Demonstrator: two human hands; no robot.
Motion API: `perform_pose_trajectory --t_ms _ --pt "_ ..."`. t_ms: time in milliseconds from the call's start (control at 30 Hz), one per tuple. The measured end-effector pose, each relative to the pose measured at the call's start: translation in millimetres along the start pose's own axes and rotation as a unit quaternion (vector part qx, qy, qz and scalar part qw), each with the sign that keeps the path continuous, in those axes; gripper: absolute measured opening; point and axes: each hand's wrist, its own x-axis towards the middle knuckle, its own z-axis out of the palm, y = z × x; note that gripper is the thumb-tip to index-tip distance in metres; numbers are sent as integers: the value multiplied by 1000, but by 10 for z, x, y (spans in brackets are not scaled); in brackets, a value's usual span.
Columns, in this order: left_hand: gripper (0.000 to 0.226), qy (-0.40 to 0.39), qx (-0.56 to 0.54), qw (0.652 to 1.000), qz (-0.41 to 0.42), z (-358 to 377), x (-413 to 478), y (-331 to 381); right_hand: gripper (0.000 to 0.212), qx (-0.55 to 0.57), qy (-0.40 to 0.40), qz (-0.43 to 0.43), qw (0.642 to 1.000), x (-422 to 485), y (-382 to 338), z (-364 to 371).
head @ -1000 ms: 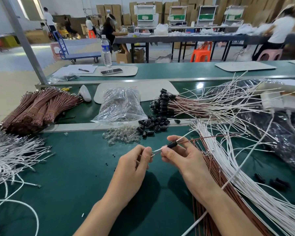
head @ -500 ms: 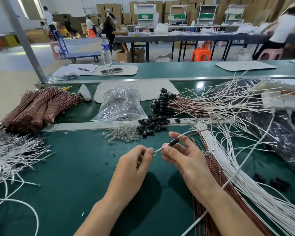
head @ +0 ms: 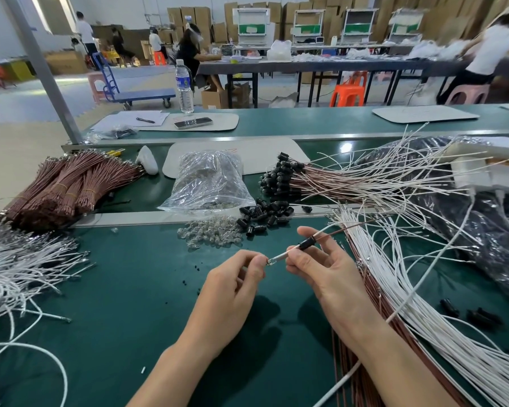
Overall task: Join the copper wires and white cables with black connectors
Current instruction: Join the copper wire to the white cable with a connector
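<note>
My right hand (head: 321, 268) pinches a white cable and a copper wire that pass through a black connector (head: 306, 243). The connector sits on the wires just above my right thumb. My left hand (head: 238, 277) pinches the metal tip (head: 269, 262) at the wires' near end. A heap of loose black connectors (head: 262, 215) lies beyond my hands. Loose white cables (head: 400, 289) and copper wires (head: 362, 274) fan out on the right. Finished wires with connectors (head: 279, 177) are stacked behind.
Bundled copper wires (head: 68, 186) lie at the far left, white cables (head: 15, 265) at the near left. A clear bag (head: 209, 180) and small glass bulbs (head: 209, 235) sit in the middle. A black plastic bag (head: 482, 230) covers the right. People work at tables behind.
The black connector has slid further up the wires, away from the metal tip. My right hand has risen slightly; my left hand stays at the tip.
</note>
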Motion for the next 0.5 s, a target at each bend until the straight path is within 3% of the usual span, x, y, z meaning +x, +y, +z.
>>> perform_pose_trajectory --t_ms 233,367,500 --pt "16 -6 -18 1000 9 17 9 -48 36 -7 4 -8 1000 9 21 8" --pt "14 5 -28 999 18 17 20 -47 51 -4 -12 28 1000 -25 100 79" --pt "10 -12 -23 999 24 20 6 -40 27 -81 -39 46 995 -69 114 118"
